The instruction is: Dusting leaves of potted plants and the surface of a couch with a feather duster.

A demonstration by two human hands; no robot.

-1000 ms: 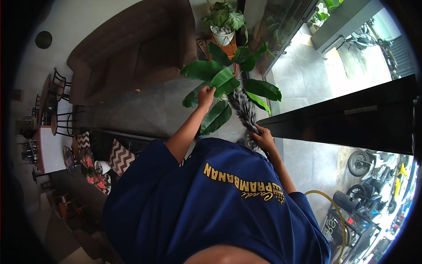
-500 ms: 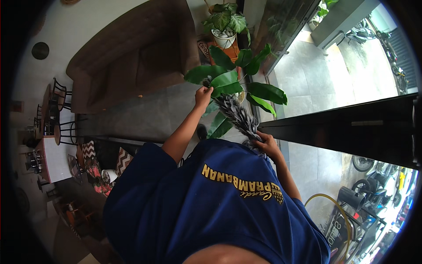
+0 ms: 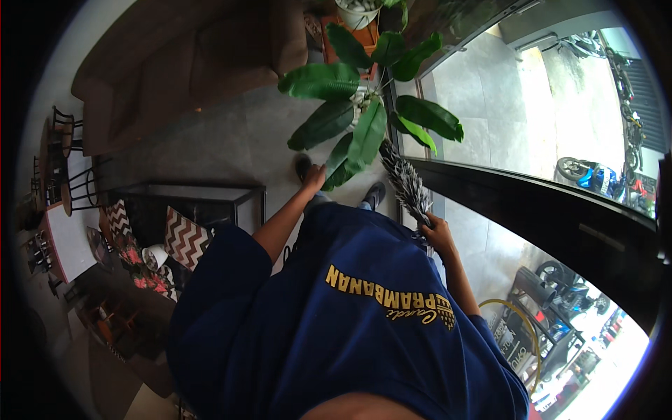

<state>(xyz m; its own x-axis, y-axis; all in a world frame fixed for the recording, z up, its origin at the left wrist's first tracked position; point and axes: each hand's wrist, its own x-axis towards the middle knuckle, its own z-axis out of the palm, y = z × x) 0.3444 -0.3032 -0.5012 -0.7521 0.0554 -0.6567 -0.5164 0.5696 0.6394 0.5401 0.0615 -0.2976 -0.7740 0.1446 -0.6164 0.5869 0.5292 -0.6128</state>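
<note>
Broadly, with clock directions taken from the view's centre, a brown sofa [image 3: 196,84] lies toward 10 o'clock and a zigzag cushion [image 3: 187,238] toward 9. At 11, the left hand [image 3: 314,179] is at the edge of a low leaf [image 3: 339,166]; whether it grips cannot be told. The green plant [image 3: 367,133] spreads at 12. Toward 2, a grey duster [image 3: 406,182] slants, tip just beside the leaves; the right hand [image 3: 441,235], past 3, is clenched around its lower end.

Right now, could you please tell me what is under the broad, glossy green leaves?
Grey floor tiles and something pale, unclear, show between the leaves; what lies directly beneath them is hidden.
</note>
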